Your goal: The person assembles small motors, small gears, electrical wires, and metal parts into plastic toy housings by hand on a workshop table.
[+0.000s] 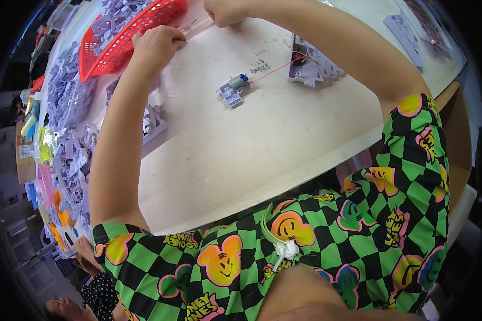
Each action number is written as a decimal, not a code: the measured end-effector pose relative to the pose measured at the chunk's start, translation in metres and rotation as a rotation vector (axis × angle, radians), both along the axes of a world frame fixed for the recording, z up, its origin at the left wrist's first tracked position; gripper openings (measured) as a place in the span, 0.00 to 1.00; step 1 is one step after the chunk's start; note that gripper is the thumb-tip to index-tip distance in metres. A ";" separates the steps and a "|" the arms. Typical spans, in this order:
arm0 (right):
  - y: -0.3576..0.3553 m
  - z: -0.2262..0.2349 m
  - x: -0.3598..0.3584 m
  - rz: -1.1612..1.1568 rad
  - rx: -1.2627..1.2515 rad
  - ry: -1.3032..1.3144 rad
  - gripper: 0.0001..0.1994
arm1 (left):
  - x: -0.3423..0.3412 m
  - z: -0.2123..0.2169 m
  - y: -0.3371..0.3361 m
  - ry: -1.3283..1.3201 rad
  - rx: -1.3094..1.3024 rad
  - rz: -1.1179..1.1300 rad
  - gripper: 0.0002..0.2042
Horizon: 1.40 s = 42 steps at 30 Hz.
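Observation:
At the far edge of the table, my left hand (156, 47) is closed in a pinch beside a red perforated basket (126, 40). My right hand (225, 12) is closed as well, partly cut off by the top of the picture. A clear plastic strip (198, 25) seems to stretch between the fingertips of both hands; its exact shape is hard to make out. Nearer to me lies a small motor (238, 82) with a blue end, on a grey plastic bracket (230, 96). Thin wires run from it to a grey plastic housing (305, 67) under my right forearm.
Many grey plastic parts (69, 91) are heaped along the left side, some inside the basket. More grey pieces (404, 37) lie at the far right. A cardboard box (458, 123) stands beyond the right table edge. Another person (99, 291) sits at the lower left.

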State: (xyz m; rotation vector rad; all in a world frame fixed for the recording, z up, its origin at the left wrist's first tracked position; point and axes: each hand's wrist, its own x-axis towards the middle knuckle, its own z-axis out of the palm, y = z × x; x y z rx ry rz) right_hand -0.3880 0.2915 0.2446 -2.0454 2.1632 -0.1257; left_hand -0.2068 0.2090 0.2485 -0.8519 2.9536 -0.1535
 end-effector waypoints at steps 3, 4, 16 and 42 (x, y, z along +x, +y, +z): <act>-0.008 -0.013 -0.006 0.049 -0.080 0.046 0.07 | 0.005 -0.005 0.007 0.078 -0.014 -0.023 0.10; -0.010 -0.015 -0.009 0.047 -0.078 0.049 0.07 | 0.005 -0.007 0.008 0.150 -0.051 -0.019 0.10; 0.010 -0.007 -0.034 -0.043 -0.333 -0.434 0.11 | -0.047 -0.042 0.002 0.302 -0.168 -0.201 0.14; 0.025 0.025 0.020 0.041 -0.528 -0.866 0.06 | 0.024 0.031 -0.009 0.777 0.631 -0.048 0.13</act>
